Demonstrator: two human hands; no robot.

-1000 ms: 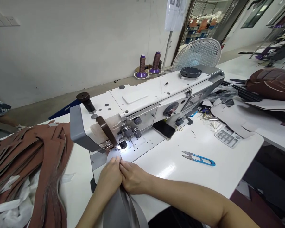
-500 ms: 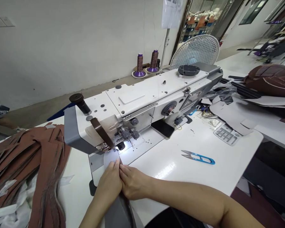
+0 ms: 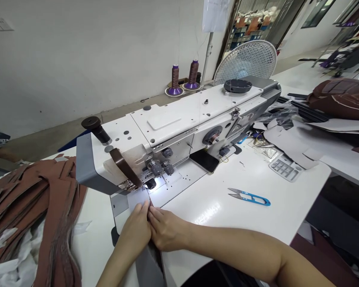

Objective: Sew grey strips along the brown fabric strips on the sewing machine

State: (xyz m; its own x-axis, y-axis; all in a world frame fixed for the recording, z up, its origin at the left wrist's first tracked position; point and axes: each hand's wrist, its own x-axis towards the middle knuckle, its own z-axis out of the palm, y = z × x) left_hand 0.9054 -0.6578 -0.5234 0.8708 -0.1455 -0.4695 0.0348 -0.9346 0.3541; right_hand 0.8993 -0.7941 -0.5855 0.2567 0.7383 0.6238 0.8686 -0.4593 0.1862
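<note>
Left hand (image 3: 138, 226) and right hand (image 3: 166, 230) pinch the grey piece (image 3: 147, 268). We judge sewing unfinished — much awaits the machine (image 3: 170, 127).

White fan (image 3: 247, 60) near pole (image 3: 208, 54); phone (image 3: 204, 161) face up, screen dark.

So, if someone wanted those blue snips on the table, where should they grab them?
Probably by the blue handle, coming down from above on the right: the snips lie flat on the white tabletop, their pointed metal blades facing left, so the handle end keeps fingers off the tips.
</note>
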